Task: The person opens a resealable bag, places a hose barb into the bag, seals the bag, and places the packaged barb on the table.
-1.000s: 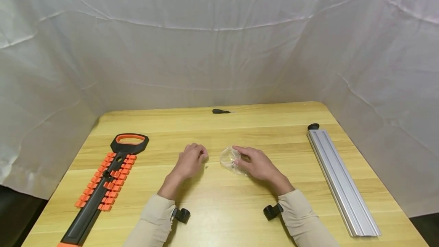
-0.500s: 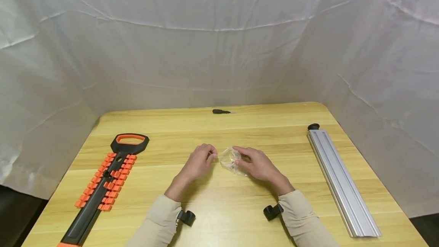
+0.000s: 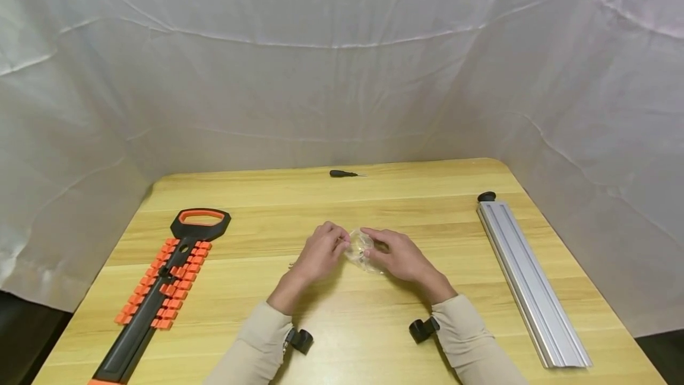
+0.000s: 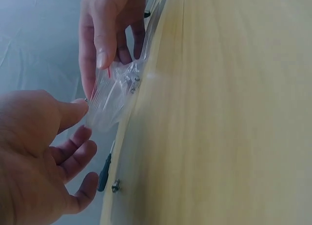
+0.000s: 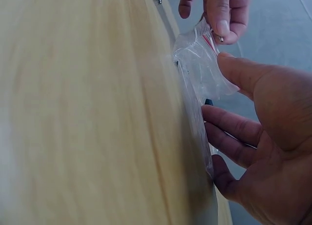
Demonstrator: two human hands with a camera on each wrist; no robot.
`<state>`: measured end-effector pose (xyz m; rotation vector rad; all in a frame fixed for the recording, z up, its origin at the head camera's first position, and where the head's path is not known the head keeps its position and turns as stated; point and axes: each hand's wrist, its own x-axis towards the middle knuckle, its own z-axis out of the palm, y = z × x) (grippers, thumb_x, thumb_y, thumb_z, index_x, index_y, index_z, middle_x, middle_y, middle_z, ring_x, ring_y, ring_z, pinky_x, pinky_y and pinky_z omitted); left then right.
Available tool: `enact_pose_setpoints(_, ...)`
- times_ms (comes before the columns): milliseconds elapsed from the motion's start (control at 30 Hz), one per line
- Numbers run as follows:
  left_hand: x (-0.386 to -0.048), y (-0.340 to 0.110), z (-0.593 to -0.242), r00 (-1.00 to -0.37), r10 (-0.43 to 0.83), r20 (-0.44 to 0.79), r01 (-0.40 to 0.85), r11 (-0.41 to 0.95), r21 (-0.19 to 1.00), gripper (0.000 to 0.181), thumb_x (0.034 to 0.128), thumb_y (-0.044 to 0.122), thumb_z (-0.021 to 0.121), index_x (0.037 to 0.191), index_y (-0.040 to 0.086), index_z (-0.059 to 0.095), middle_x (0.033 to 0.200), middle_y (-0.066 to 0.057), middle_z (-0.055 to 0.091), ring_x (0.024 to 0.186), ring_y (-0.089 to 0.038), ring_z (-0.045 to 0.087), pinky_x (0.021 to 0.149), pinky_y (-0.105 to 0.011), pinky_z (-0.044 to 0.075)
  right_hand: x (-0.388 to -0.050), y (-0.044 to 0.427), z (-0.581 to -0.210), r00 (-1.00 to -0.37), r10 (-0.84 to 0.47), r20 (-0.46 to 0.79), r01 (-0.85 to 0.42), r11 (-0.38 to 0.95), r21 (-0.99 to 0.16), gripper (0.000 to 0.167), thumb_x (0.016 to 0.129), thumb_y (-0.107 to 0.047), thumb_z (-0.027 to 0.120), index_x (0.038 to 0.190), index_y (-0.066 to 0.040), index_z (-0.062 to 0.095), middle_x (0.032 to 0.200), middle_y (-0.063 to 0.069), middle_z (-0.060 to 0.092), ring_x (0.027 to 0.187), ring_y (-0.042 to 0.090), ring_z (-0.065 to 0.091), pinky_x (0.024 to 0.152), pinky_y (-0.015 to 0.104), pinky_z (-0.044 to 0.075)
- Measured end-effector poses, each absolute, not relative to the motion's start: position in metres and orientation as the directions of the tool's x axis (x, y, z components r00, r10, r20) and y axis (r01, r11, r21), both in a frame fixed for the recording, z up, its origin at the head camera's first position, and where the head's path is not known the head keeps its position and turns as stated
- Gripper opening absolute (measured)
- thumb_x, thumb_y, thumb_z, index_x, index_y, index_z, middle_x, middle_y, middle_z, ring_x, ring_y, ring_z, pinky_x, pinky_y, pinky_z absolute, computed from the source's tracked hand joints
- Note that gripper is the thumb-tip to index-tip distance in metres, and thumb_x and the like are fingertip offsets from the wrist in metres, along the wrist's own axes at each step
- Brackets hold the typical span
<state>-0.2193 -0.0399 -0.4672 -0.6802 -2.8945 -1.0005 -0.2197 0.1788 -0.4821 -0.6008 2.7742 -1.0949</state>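
Note:
A clear zip bag (image 3: 357, 254) with a red stripe and small metal screws (image 4: 134, 83) inside lies mid-table. My right hand (image 3: 402, 255) holds it from the right, thumb (image 5: 243, 71) against the plastic and fingers along its far side. At the bag's mouth, my left hand (image 3: 322, 251) pinches a tiny shiny screw (image 5: 222, 39) between thumb and index finger; only its end shows. Its other fingers are loosely bent. On the wood below the left hand sits a loose metal screw (image 4: 116, 186), seen as a small bit beside the wrist in the head view.
A black screwdriver (image 3: 343, 174) lies near the table's far edge. To the left stretches a black tool (image 3: 200, 230) with a looped handle and rows of orange clips (image 3: 181, 285). A long silver aluminium rail (image 3: 529, 281) with a black knob (image 3: 486, 196) lies on the right.
My left hand has moved right, from beside the bag up to its mouth, uncovering small metal bits on the table behind it. The right hand and bag have stayed almost still.

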Motion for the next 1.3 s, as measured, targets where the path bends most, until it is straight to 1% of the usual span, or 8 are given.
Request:
enact_pose_setpoints(67, -0.219, -0.038, -0.467, -0.91, 0.394, 0.133, 0.392, 0.71, 0.585, 0.014, 0.0974, 0.023, 0.057, 0.102, 0.014, 0.066, 0.111, -0.004, 0.057, 0.105, -0.023, 0.052, 0.089, -0.041, 0.043, -0.22, 0.178, -0.481, -0.917, -0.396, 0.049, -0.322, 0.662, -0.677, 0.05, 0.094, -0.032, 0.064, 0.142, -0.026, 0.049, 0.139, 0.003, 0.057, 0.125, 0.023, 0.055, 0.103, 0.044, 0.045)
enact_pose_setpoints(233, -0.219, -0.038, -0.467, -0.914, 0.387, 0.119, 0.38, 0.717, 0.585, 0.014, 0.0973, 0.025, 0.058, 0.106, 0.016, 0.065, 0.114, -0.003, 0.056, 0.106, -0.021, 0.051, 0.09, -0.043, 0.042, -0.22, 0.177, -0.478, -0.919, -0.392, 0.034, -0.313, 0.674, -0.669, 0.051, 0.094, -0.033, 0.064, 0.142, -0.026, 0.05, 0.139, 0.003, 0.057, 0.126, 0.023, 0.054, 0.105, 0.044, 0.044)
enact_pose_setpoints(400, -0.218, -0.048, -0.461, -0.93, 0.357, 0.086, 0.335, 0.729, 0.597, 0.014, 0.0975, 0.027, 0.058, 0.107, 0.018, 0.065, 0.114, -0.001, 0.056, 0.108, -0.022, 0.05, 0.092, -0.046, 0.041, -0.22, 0.175, -0.476, -0.92, -0.393, 0.012, -0.307, 0.698, -0.646, 0.051, 0.094, -0.034, 0.063, 0.142, -0.025, 0.049, 0.14, 0.003, 0.056, 0.129, 0.025, 0.052, 0.107, 0.046, 0.041)
enact_pose_setpoints(467, -0.218, -0.056, -0.457, -0.936, 0.342, 0.08, 0.32, 0.737, 0.596, 0.014, 0.0975, 0.026, 0.058, 0.106, 0.018, 0.065, 0.112, -0.001, 0.057, 0.107, -0.022, 0.05, 0.09, -0.047, 0.041, -0.22, 0.174, -0.474, -0.918, -0.396, 0.008, -0.31, 0.707, -0.635, 0.052, 0.094, -0.035, 0.063, 0.143, -0.025, 0.049, 0.139, 0.003, 0.056, 0.13, 0.025, 0.052, 0.108, 0.046, 0.04)
enact_pose_setpoints(667, -0.218, -0.08, -0.452, -0.955, 0.293, 0.051, 0.266, 0.765, 0.586, 0.013, 0.0981, 0.026, 0.057, 0.105, 0.018, 0.064, 0.108, 0.0, 0.057, 0.099, -0.02, 0.049, 0.084, -0.043, 0.04, -0.217, 0.171, -0.47, -0.915, -0.403, 0.016, -0.335, 0.738, -0.586, 0.053, 0.094, -0.034, 0.062, 0.144, -0.026, 0.047, 0.138, 0.005, 0.058, 0.129, 0.026, 0.053, 0.107, 0.046, 0.041)
enact_pose_setpoints(867, -0.217, -0.1, -0.455, -0.961, 0.275, 0.023, 0.234, 0.765, 0.6, 0.015, 0.0984, 0.024, 0.057, 0.107, 0.015, 0.065, 0.11, -0.002, 0.058, 0.102, -0.021, 0.05, 0.084, -0.041, 0.042, -0.216, 0.171, -0.468, -0.91, -0.414, 0.017, -0.352, 0.752, -0.557, 0.052, 0.096, -0.034, 0.06, 0.145, -0.027, 0.046, 0.137, 0.006, 0.058, 0.128, 0.026, 0.053, 0.106, 0.046, 0.042)
enact_pose_setpoints(1033, -0.216, -0.11, -0.458, -0.962, 0.272, 0.011, 0.224, 0.77, 0.597, 0.013, 0.0978, 0.021, 0.057, 0.105, 0.013, 0.065, 0.108, -0.004, 0.06, 0.102, -0.023, 0.053, 0.083, -0.041, 0.045, -0.215, 0.171, -0.469, -0.911, -0.412, 0.025, -0.355, 0.751, -0.556, 0.051, 0.096, -0.035, 0.06, 0.144, -0.027, 0.046, 0.136, 0.005, 0.059, 0.127, 0.025, 0.054, 0.106, 0.045, 0.043)
enact_pose_setpoints(1300, -0.213, -0.128, -0.464, -0.96, 0.262, -0.094, 0.163, 0.802, 0.575, 0.008, 0.0962, 0.021, 0.059, 0.099, 0.015, 0.063, 0.1, -0.002, 0.06, 0.092, -0.017, 0.054, 0.081, -0.039, 0.047, -0.214, 0.172, -0.468, -0.922, -0.387, -0.001, -0.313, 0.747, -0.587, 0.053, 0.094, -0.035, 0.063, 0.143, -0.029, 0.047, 0.139, 0.002, 0.056, 0.129, 0.024, 0.053, 0.107, 0.045, 0.042)
